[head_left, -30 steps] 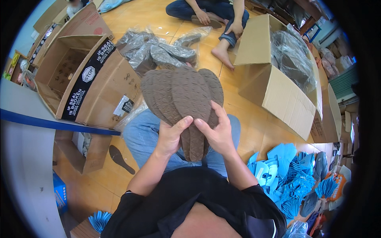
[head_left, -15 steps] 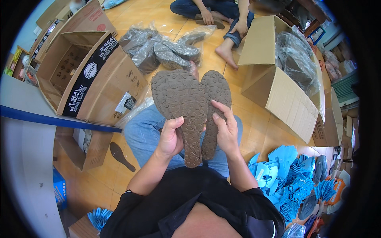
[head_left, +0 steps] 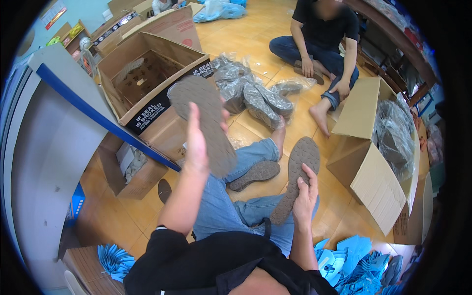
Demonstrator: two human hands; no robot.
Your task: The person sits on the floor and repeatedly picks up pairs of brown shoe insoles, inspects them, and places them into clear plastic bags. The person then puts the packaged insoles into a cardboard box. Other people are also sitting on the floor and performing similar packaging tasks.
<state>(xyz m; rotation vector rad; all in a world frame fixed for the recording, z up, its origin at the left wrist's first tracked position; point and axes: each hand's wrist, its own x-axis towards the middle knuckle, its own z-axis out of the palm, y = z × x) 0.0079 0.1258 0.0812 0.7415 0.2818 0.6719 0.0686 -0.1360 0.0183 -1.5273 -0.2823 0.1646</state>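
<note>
My left hand grips a brown shoe sole by its middle, thumb along the near face and fingertips at the far edge. It is raised in front of the open carton on the left. Closed on a second brown sole, my right hand holds it tilted above my right leg, patterned face toward me. Between my jean-clad legs lies another brown sole. Part of a dark sole shows on the floor, left of my left forearm.
The open carton has a black printed band. Plastic-wrapped soles lie ahead on tiles. A tilted carton holds more wrapped ones. Blue cut pieces are piled at lower right. A blue-edged white panel stands left. A seated person holds a sole.
The soles, side by side half a second ago, are now apart, the left hand's up and left, the right hand's to the right. A sole between my legs has come into sight. The view has shifted.
</note>
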